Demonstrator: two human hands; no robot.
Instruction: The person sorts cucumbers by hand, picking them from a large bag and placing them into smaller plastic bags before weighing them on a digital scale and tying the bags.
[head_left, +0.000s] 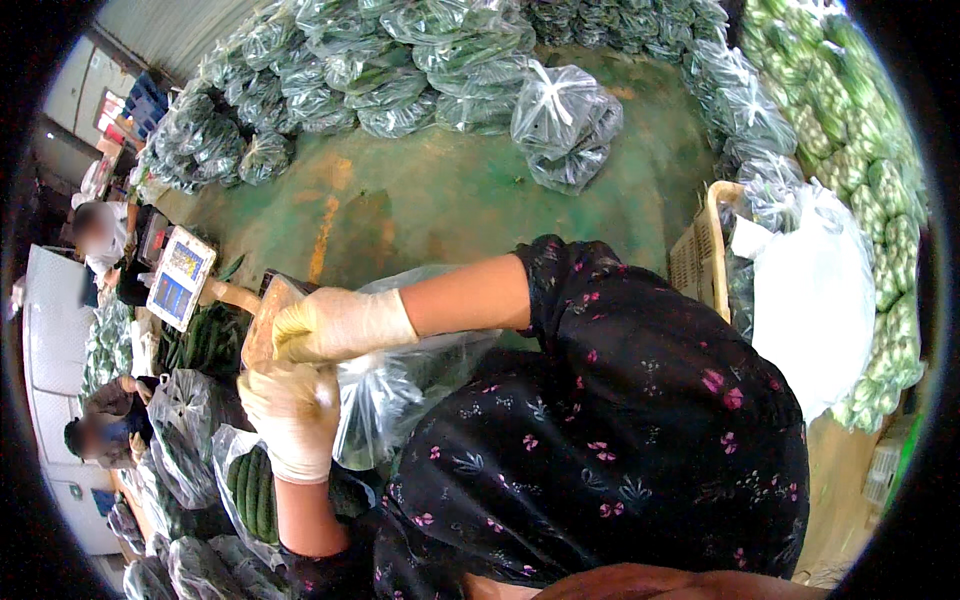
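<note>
My right hand (335, 325), in a pale glove with a yellowed palm side, reaches across from the right with its fingers curled. Just below it, my left hand (292, 415), gloved alike, is closed and slightly blurred. The two hands meet at the pleated film of a clear plastic bag (375, 405), which spreads out beneath my right forearm. Their fingertips, and the film pinched in them, are mostly hidden. Beside my left wrist, an open clear bag holds long dark green cucumbers (252, 490). A scale display (181, 278) stands past my hands, by a brown surface (262, 325).
Filled bags (390, 75) are stacked at the back, with one tied bag (566, 125) on the green floor. At right stand a yellow crate (722, 240), a white plastic sheet (812, 300) and bundled pale green vegetables (880, 220). Two people (110, 425) are at the left.
</note>
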